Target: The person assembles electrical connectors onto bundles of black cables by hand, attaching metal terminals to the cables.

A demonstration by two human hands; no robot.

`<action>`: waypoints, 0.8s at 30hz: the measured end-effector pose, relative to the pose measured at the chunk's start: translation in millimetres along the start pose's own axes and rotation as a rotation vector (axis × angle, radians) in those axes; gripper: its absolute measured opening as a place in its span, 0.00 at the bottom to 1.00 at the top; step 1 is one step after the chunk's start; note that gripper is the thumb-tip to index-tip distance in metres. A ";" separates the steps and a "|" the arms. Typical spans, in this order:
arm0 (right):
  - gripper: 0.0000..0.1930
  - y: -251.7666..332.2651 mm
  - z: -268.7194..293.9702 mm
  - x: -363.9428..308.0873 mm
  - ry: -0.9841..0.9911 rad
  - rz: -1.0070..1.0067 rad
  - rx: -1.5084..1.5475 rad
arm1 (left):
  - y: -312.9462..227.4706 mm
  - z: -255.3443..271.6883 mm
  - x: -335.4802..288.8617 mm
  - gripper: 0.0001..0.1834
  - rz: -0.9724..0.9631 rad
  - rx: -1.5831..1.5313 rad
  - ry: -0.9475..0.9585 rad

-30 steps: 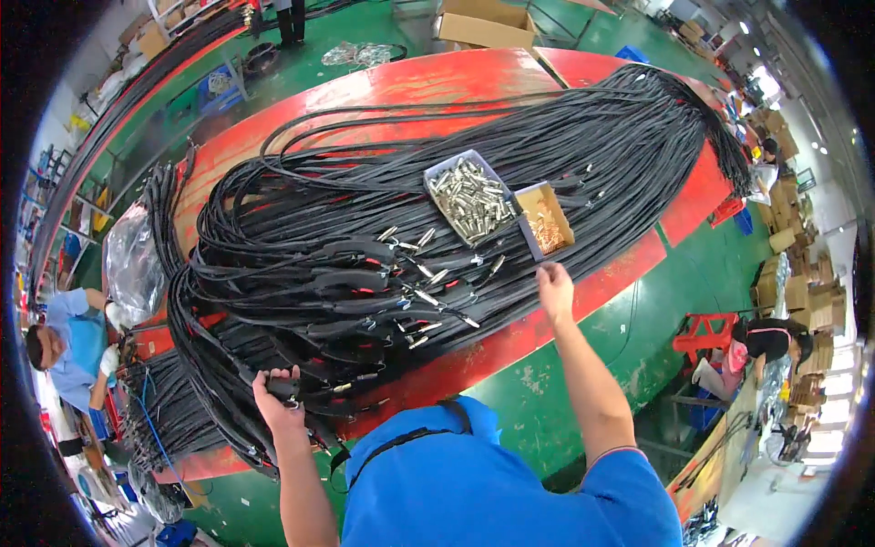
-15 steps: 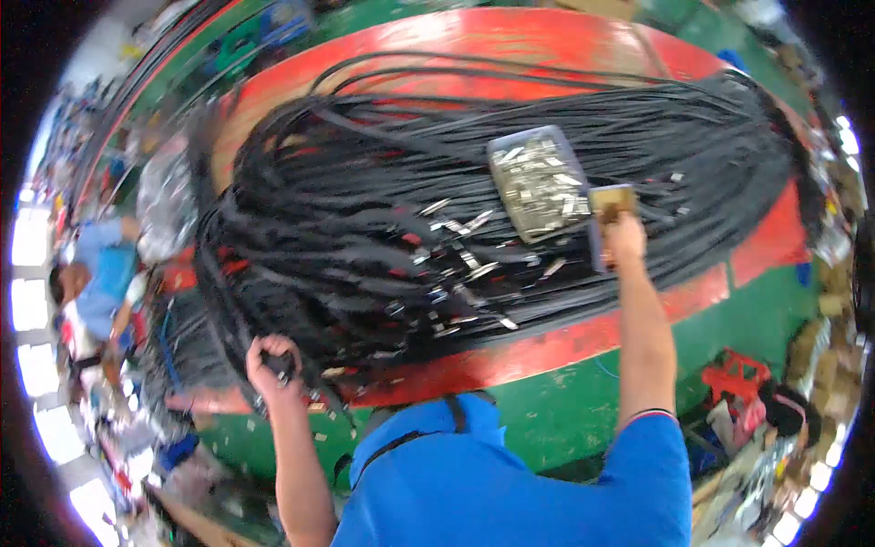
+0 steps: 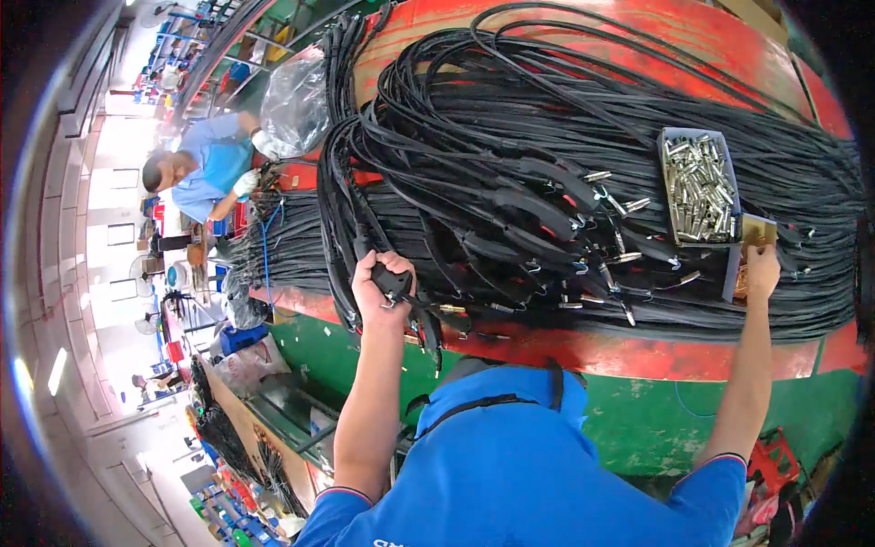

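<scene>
Left grip [image 3: 381,290]: fingers curled round a black cable end [image 3: 394,279], at the near side of the counter [image 3: 674,363], left of centre. Right grip [image 3: 764,266]: lowered over a small box [image 3: 732,276], right side; fingertips not clear, so whether anything is held cannot be told. Small box: one, with a raised cardboard flap [image 3: 758,230], copper-coloured pieces partly visible beneath the hand. Tray [image 3: 665,182]: one, pale-walled, directly beyond the small box and slightly left, heaped with silver metal connectors [image 3: 700,187]. Black cables [image 3: 565,123]: a large mass, looped at left, running right across most of the red counter, beneath both containers. Cable ends with silver fittings [image 3: 623,258]: numerous, scattered between the two hands, cluttering the space there. Thin blue cord [image 3: 266,239]: one, over cables at far left. Clear plastic bag [image 3: 296,102]: one, far left, near a co-worker [image 3: 205,169] in a light blue top and white gloves. Red stool [image 3: 775,463]: one, near right, on the green floor [image 3: 629,415].
</scene>
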State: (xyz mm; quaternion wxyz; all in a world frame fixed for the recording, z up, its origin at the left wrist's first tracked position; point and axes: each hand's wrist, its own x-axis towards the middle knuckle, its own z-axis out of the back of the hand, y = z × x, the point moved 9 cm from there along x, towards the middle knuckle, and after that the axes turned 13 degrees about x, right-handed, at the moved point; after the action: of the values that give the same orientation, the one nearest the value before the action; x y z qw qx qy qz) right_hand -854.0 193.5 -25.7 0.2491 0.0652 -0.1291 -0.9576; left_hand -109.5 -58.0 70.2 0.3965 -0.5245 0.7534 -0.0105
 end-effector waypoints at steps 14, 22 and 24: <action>0.09 213.4 77.6 -237.2 0.306 -0.169 1.690 | 2.2 -16.0 -9.3 0.13 0.127 -0.090 0.122; 0.06 341.3 60.2 -391.8 0.839 -0.028 1.737 | -11.4 -24.5 -18.6 0.14 0.173 -0.150 0.183; 0.08 356.5 62.1 -413.4 0.909 0.020 1.688 | -15.1 -23.3 -19.7 0.13 0.167 -0.163 0.181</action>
State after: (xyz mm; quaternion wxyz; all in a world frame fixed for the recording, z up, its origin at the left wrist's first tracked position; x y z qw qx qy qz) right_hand -343.1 110.5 158.6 0.1543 0.5873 -0.6682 -0.4299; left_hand -109.2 -58.4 104.3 0.2825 -0.4873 0.8255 0.0363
